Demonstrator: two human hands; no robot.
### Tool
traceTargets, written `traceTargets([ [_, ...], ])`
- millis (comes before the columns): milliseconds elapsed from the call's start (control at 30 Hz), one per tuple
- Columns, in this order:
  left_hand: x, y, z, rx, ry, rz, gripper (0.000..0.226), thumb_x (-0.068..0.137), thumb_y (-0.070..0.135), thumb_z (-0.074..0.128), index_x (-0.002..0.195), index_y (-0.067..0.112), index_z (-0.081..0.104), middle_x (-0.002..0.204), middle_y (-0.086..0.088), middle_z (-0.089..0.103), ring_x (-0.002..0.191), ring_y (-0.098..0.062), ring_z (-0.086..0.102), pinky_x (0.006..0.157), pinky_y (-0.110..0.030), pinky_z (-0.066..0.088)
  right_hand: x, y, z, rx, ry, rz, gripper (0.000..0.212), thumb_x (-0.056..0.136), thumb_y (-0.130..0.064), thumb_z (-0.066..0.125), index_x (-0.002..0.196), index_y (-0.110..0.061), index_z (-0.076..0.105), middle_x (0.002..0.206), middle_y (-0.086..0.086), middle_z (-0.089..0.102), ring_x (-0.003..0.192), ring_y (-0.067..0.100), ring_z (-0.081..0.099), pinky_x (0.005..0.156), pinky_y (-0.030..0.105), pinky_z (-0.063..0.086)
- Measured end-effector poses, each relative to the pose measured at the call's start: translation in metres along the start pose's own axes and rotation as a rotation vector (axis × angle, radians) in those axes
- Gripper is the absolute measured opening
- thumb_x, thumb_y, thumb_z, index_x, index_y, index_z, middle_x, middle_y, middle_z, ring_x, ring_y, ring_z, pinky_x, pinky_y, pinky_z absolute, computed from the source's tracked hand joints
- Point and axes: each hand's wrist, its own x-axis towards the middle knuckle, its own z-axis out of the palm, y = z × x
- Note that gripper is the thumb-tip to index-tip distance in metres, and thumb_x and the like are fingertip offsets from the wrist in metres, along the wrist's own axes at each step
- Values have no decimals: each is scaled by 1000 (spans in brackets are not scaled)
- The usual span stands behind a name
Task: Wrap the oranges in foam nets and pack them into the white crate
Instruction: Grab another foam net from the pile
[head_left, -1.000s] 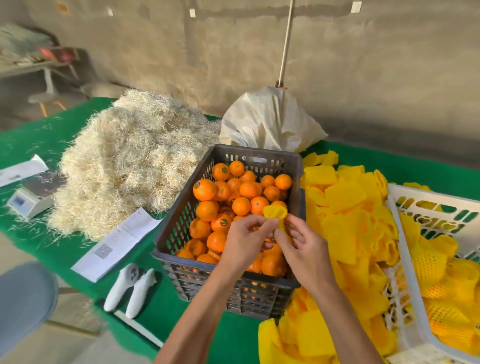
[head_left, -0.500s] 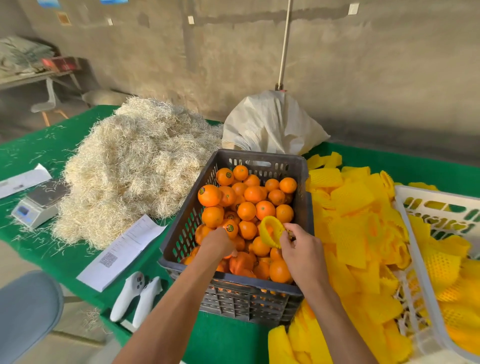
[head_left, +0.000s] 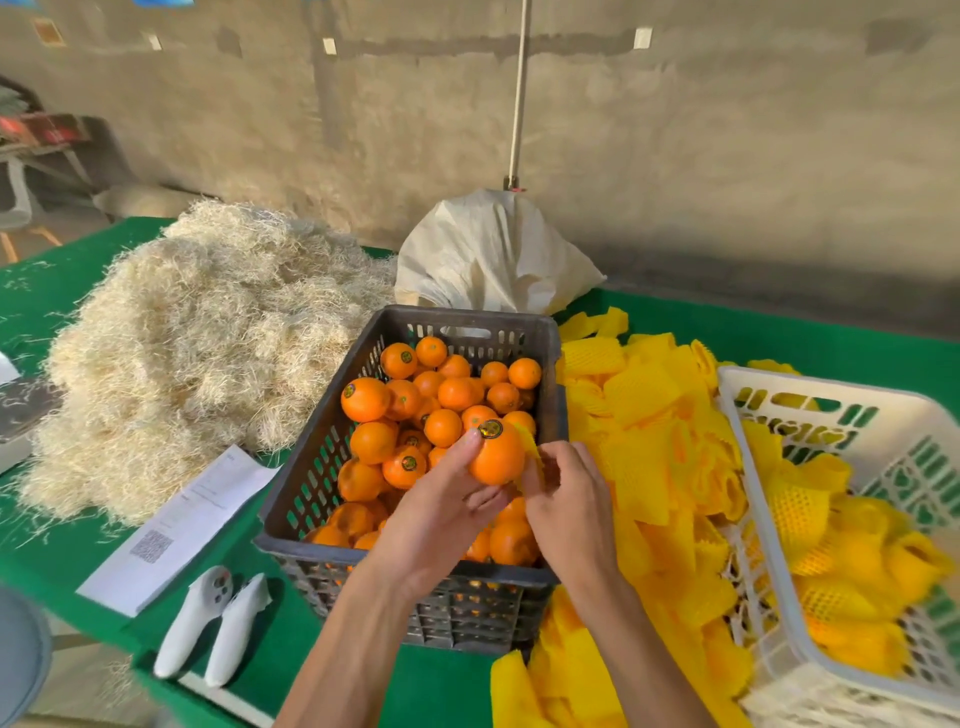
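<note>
Above the dark crate (head_left: 550, 364), the left hand (head_left: 447, 499) cups a firm, smooth, fairly weighty orange (head_left: 497, 454) from below while the right hand (head_left: 569, 499) apparently pinches a soft, stretchy foam net (head_left: 529, 441) against its right side.

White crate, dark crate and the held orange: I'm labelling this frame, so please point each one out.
White crate (head_left: 748, 375): head view, on its far left rim corner.
Dark crate (head_left: 467, 319): head view, on its far wall above the handle slot.
Held orange (head_left: 497, 457): head view, on its bare peel below the sticker.
</note>
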Motion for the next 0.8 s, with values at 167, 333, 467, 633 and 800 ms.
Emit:
traceTargets([
  [167, 1, -11, 17, -18, 32, -19, 67, 83, 59, 79, 139, 25, 66, 146, -7, 62, 138, -26, 56, 111, -43, 43, -2, 1, -12, -18, -52, -23, 15, 92, -26, 70, 104, -18, 64, 107, -2, 62, 95, 17, 61, 71, 27, 46],
  [333, 11, -20, 20, 168, 207, 9, 26, 87, 51, 79, 106, 34, 82, 125, -4, 75, 122, -19, 68, 101, -37, 52, 1, 7, -27, 126, -120, 69, 28, 101, -21, 60, 128, -19, 65, 118, -3, 65, 108, 14, 61, 88, 30, 53],
  [467, 14, -27, 21, 510, 421, 173, 28, 75, 56, 87, 90, 33, 82, 88, 5, 79, 82, -9, 74, 75, -23, 60, 2, 9, -39, 117, -4, -54, 23, 103, -27, 55, 111, -11, 70, 98, -2, 62, 86, 15, 63, 73, 29, 53],
  [633, 23, -35, 30, 942, 573, 335, 40, 77, 53, 84, 92, 27, 57, 78, 10, 60, 63, -3, 49, 53, -19, 40, -15, 0, -37, 35, 30, -271, 20, 104, -24, 55, 114, -12, 67, 105, -2, 61, 87, 9, 58, 66, 23, 51],
  [800, 30, -32, 34, 702, 616, 303, 69, 79, 27, 85, 125, 22, 34, 81, 0, 57, 49, 1, 55, 43, -15, 41, -20, 6, -45, 95, 71, -286, 18, 105, -23, 54, 119, -16, 63, 107, -6, 58, 90, 4, 57, 65, 22, 53],
])
